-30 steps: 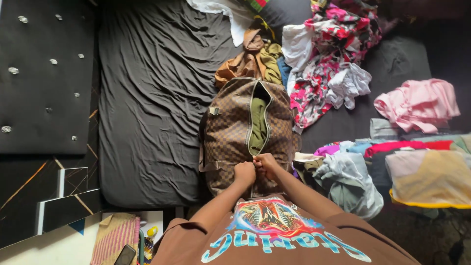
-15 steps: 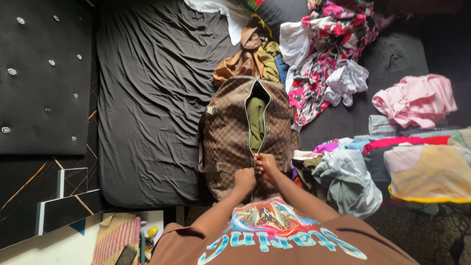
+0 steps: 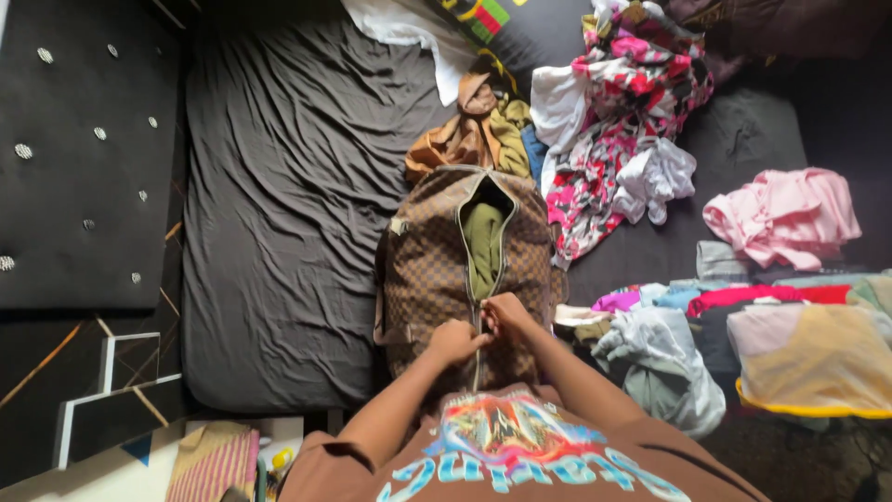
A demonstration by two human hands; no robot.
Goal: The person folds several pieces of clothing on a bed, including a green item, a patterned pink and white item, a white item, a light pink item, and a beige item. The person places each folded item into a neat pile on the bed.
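Both arms reach forward, left hand (image 3: 454,341) and right hand (image 3: 506,314) curled closed, nearly touching.

It's a bedroom in a home: a bed with a wrinkled dark sheet (image 3: 279,232) fills the middle, a padded, studded headboard (image 3: 84,158) sits at left, and loose clothes (image 3: 623,130) pile up at upper right.

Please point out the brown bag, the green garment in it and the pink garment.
Brown bag (image 3: 423,270), head view, on its checkered left side panel.
Green garment (image 3: 483,244), head view, on the fabric showing through the open zip.
Pink garment (image 3: 785,216), head view, on the pile's middle.
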